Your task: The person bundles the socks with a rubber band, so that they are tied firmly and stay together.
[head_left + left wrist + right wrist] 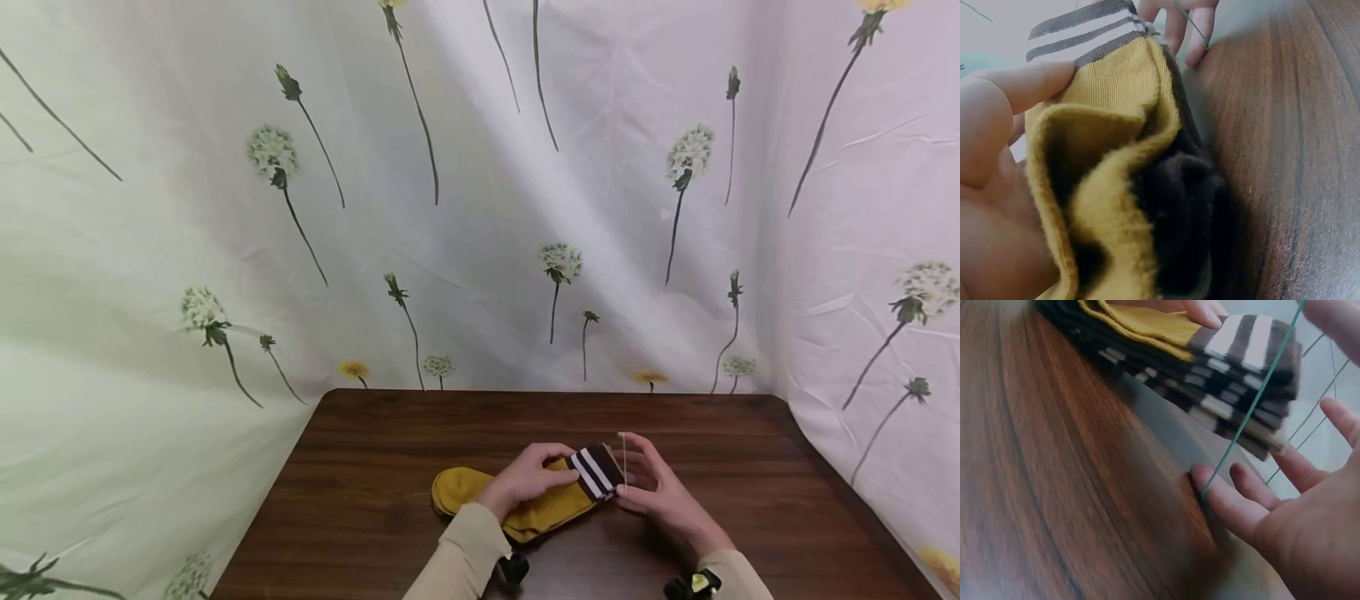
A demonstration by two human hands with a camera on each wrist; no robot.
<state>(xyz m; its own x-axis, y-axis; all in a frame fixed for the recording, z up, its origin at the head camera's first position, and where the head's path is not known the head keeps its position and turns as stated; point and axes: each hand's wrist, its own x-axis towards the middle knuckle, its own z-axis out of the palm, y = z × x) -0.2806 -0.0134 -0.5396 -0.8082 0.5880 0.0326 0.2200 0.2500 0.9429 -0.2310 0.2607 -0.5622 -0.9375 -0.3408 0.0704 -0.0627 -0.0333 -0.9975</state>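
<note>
A stack of folded socks [557,508], mustard yellow on top with dark, white-striped cuffs, lies slantwise over the table. My left hand [521,483] holds it across the middle, thumb on the yellow top sock and fingers underneath. In the right wrist view, several dark and striped layers [1210,403] show below the yellow one, the cuff end raised off the wood. A thin green rubber band [1252,406] is stretched over the spread fingers of my right hand [667,496]. That hand stands at the cuff end, with the band crossing in front of the cuffs in this view.
The dark wood-grain table [360,450] runs out to rounded back corners. Behind it and at both sides hangs a pale cloth [480,250] printed with dandelions. Dark wrist cameras [513,568] sit at both sleeves, close over the table.
</note>
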